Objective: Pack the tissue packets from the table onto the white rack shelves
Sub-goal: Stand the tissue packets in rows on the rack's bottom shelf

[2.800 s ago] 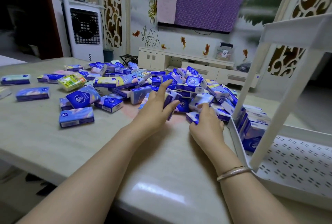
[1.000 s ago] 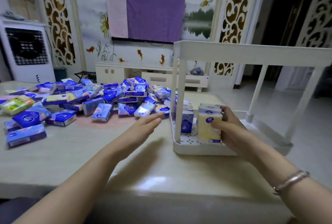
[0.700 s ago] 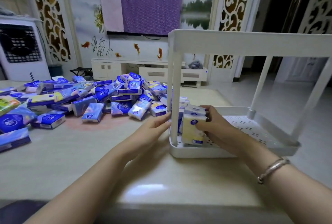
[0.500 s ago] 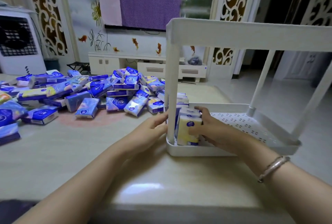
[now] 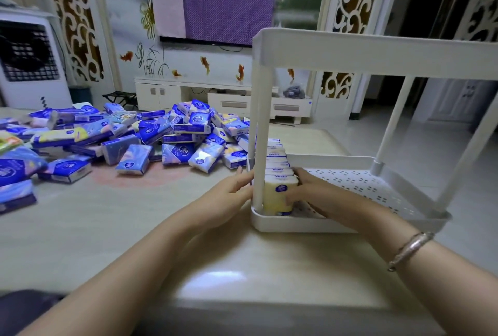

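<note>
White rack [image 5: 304, 224] on table [image 5: 107, 222], right hand [image 5: 312, 195] gripping yellow packet [image 5: 277, 195] upright in rack's lower-shelf front-left corner, left hand [image 5: 231, 187] flat-fingered against rack's left post, packet pile [image 5: 161, 133] left of rack.

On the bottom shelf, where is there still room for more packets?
The perforated lower shelf is bare from the right hand across to the far-right post. Its left edge is crowded: a row of upright packets runs front to back, ending at the yellow packet.
</note>
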`<state>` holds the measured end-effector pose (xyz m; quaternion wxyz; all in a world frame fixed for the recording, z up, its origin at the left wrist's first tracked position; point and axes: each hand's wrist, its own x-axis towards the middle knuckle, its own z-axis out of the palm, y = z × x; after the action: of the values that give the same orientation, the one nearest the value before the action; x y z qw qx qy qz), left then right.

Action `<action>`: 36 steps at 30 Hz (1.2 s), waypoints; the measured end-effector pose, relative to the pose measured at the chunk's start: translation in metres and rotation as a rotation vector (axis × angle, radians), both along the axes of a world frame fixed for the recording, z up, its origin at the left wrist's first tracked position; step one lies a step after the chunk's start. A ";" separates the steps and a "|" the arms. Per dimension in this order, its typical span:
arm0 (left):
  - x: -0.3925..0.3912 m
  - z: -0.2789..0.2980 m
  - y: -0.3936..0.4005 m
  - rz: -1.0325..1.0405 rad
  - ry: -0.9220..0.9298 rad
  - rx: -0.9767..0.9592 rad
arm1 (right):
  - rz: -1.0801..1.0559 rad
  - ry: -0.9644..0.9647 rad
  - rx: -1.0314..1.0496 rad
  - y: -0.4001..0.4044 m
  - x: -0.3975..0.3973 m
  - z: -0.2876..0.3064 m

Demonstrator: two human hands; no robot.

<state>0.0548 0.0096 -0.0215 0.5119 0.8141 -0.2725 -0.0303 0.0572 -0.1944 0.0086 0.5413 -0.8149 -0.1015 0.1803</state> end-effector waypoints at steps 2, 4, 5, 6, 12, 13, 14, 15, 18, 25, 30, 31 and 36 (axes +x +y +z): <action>0.000 0.002 0.002 0.026 0.013 -0.024 | -0.039 -0.066 -0.081 -0.005 -0.007 0.007; 0.001 0.007 0.007 0.085 0.037 -0.030 | -0.099 -0.185 -0.139 -0.006 -0.016 0.012; 0.000 0.010 0.010 0.117 0.037 -0.036 | -0.145 -0.285 -0.139 -0.006 -0.021 0.015; 0.000 0.014 0.013 0.157 0.035 -0.048 | -0.196 -0.410 -0.135 -0.005 -0.028 0.017; -0.002 0.039 0.047 0.472 -0.070 0.028 | -0.233 -0.880 -0.077 0.026 -0.075 0.041; -0.001 0.041 0.057 0.538 -0.103 0.077 | -0.205 -0.899 -0.056 0.036 -0.080 0.044; 0.001 0.041 0.067 0.604 -0.129 0.127 | -0.171 -0.905 -0.034 0.046 -0.085 0.047; 0.003 0.041 0.078 0.674 -0.137 0.172 | -0.133 -0.900 -0.008 0.057 -0.089 0.049; 0.015 0.030 0.110 0.872 -0.101 0.293 | -0.031 -0.858 0.039 0.093 -0.086 0.045; 0.045 0.005 0.151 1.022 -0.031 0.482 | -0.044 -0.799 -0.328 0.165 -0.004 -0.008; 0.058 0.000 0.170 1.106 0.034 0.434 | -0.302 -0.720 -0.642 0.185 0.050 -0.042; 0.058 0.000 0.171 1.109 0.037 0.422 | -0.320 -0.700 -0.656 0.188 0.057 -0.045; 0.061 -0.001 0.176 1.080 0.042 0.327 | -0.378 -0.612 -0.583 0.204 0.080 -0.044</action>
<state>0.1159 0.1856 -0.0222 0.3274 0.9058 0.2015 0.1779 0.1371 0.0095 -0.0351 0.2581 -0.9531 -0.0511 -0.1494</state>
